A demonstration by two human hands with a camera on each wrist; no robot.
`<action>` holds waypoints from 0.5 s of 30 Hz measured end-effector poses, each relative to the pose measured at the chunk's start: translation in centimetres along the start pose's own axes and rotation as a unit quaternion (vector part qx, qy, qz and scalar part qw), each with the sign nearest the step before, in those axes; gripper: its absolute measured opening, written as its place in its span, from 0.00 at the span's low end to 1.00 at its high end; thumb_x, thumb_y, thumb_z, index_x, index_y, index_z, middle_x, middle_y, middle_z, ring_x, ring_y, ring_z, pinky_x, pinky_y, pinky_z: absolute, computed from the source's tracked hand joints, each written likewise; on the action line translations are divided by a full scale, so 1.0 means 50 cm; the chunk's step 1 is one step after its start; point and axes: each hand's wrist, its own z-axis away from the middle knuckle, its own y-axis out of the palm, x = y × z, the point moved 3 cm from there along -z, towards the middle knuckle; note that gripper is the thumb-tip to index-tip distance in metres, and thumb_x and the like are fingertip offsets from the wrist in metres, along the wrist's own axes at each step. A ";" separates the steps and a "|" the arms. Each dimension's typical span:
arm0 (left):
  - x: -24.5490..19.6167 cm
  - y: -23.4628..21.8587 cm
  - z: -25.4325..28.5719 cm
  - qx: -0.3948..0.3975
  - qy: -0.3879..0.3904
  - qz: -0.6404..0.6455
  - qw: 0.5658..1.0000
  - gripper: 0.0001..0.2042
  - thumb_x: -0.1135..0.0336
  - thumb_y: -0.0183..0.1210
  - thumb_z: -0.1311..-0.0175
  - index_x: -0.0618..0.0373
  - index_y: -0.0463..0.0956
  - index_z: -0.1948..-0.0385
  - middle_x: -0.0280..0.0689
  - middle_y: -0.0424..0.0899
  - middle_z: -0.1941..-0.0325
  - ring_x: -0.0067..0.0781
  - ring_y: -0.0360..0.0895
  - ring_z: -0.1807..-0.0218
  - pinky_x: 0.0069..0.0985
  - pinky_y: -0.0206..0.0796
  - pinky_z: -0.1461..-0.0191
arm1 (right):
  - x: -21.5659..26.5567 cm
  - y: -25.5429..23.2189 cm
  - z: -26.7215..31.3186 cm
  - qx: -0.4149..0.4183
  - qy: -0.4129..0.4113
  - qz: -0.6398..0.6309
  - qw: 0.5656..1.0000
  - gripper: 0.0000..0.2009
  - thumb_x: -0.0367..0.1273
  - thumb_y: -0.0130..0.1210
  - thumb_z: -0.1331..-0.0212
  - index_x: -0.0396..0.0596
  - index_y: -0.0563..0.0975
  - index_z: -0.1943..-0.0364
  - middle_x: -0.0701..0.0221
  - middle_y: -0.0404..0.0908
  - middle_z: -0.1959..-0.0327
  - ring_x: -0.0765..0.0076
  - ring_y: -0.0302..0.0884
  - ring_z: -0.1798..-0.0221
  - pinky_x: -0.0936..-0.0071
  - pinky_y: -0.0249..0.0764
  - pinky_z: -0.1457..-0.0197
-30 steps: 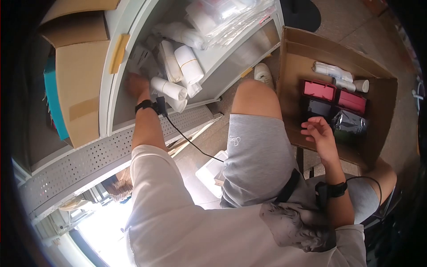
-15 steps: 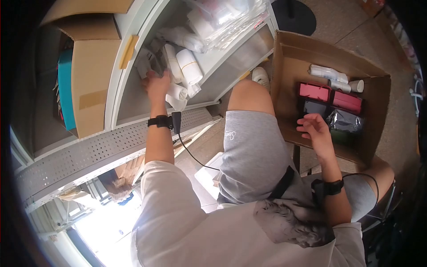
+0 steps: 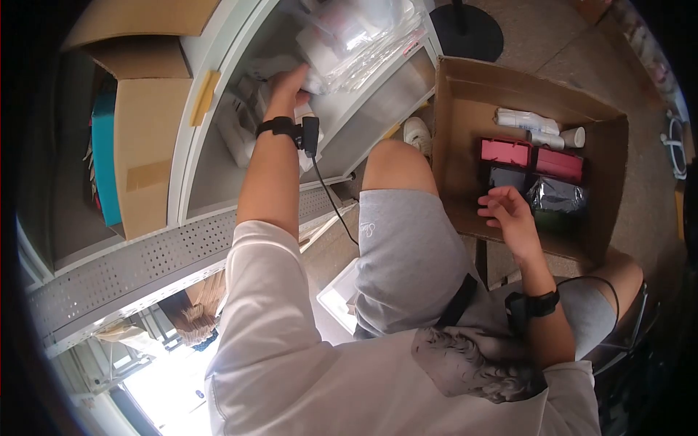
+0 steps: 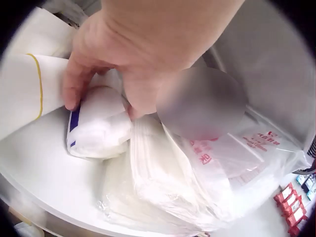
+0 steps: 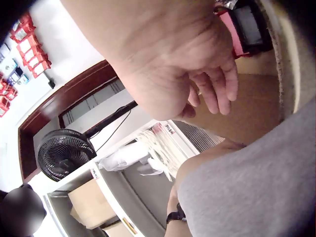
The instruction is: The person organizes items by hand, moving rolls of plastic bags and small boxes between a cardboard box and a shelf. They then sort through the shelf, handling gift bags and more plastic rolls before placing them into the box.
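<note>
My left hand reaches into the grey drawer among white plastic bags. In the left wrist view its thumb and fingers grip a white roll of plastic bags with blue marks on one side. Beside it lies a white roll with a yellow rubber band. A stack of folded clear bags is on the other side. My right hand hangs over the near rim of a cardboard box, fingers loosely bent and holding nothing.
Inside the cardboard box are pink-and-black containers, a white rolled bag and a small white cylinder. Left of the drawer stands another carton beside a teal box. A round black base stands on the floor behind.
My left hand has moved from the drawer's left end, across the white rolls, to the bags farther back and right, and now grips one roll. The right hand stays over the box rim.
</note>
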 end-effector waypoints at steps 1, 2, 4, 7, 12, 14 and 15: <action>0.002 0.005 -0.003 0.015 -0.018 0.038 0.999 0.33 0.47 0.65 0.46 0.64 0.71 0.45 0.46 0.80 0.51 0.43 0.83 0.63 0.32 0.80 0.63 | -0.001 -0.001 0.000 -0.001 0.001 -0.001 1.000 0.09 0.31 0.52 0.32 0.47 0.72 0.51 0.69 0.81 0.53 0.74 0.80 0.56 0.78 0.72 0.55; 0.004 0.009 -0.005 0.029 -0.037 0.077 0.996 0.32 0.48 0.66 0.47 0.62 0.71 0.45 0.46 0.79 0.51 0.44 0.83 0.61 0.35 0.80 0.62 | -0.002 -0.004 0.000 -0.002 0.002 0.005 1.000 0.09 0.31 0.51 0.32 0.48 0.72 0.51 0.69 0.82 0.53 0.74 0.80 0.55 0.77 0.72 0.54; 0.014 0.019 -0.036 0.037 -0.039 0.108 0.993 0.30 0.49 0.66 0.46 0.60 0.71 0.45 0.46 0.78 0.50 0.44 0.82 0.59 0.38 0.80 0.61 | -0.002 -0.006 0.000 -0.001 0.005 0.013 1.000 0.09 0.31 0.51 0.32 0.49 0.72 0.51 0.68 0.82 0.52 0.73 0.80 0.54 0.77 0.72 0.53; 0.043 0.016 -0.057 0.045 -0.047 0.218 0.974 0.27 0.51 0.64 0.44 0.58 0.71 0.47 0.45 0.77 0.49 0.43 0.80 0.53 0.42 0.79 0.57 | 0.003 -0.005 0.000 -0.003 0.004 0.005 1.000 0.09 0.31 0.52 0.32 0.47 0.72 0.51 0.69 0.82 0.53 0.75 0.80 0.56 0.78 0.72 0.56; 0.071 -0.040 -0.014 0.096 -0.021 0.385 0.918 0.22 0.55 0.61 0.39 0.56 0.71 0.47 0.41 0.77 0.47 0.42 0.78 0.47 0.46 0.75 0.49 | 0.007 -0.008 0.004 -0.004 -0.001 -0.003 1.000 0.09 0.31 0.52 0.32 0.47 0.72 0.51 0.69 0.82 0.53 0.74 0.80 0.56 0.78 0.72 0.55; 0.078 -0.077 0.022 0.089 0.020 0.475 0.875 0.18 0.57 0.58 0.36 0.55 0.72 0.48 0.40 0.78 0.45 0.42 0.77 0.45 0.47 0.73 0.46 | 0.010 -0.006 0.006 -0.005 0.003 -0.001 1.000 0.09 0.31 0.52 0.32 0.47 0.72 0.51 0.69 0.82 0.53 0.74 0.80 0.56 0.77 0.72 0.55; 0.090 -0.094 0.023 0.090 0.019 0.475 0.875 0.18 0.57 0.58 0.36 0.55 0.72 0.48 0.40 0.78 0.45 0.42 0.77 0.45 0.47 0.73 0.46 | 0.011 -0.005 0.007 -0.004 0.004 0.001 1.000 0.09 0.31 0.52 0.32 0.47 0.72 0.51 0.69 0.82 0.53 0.74 0.80 0.56 0.77 0.73 0.55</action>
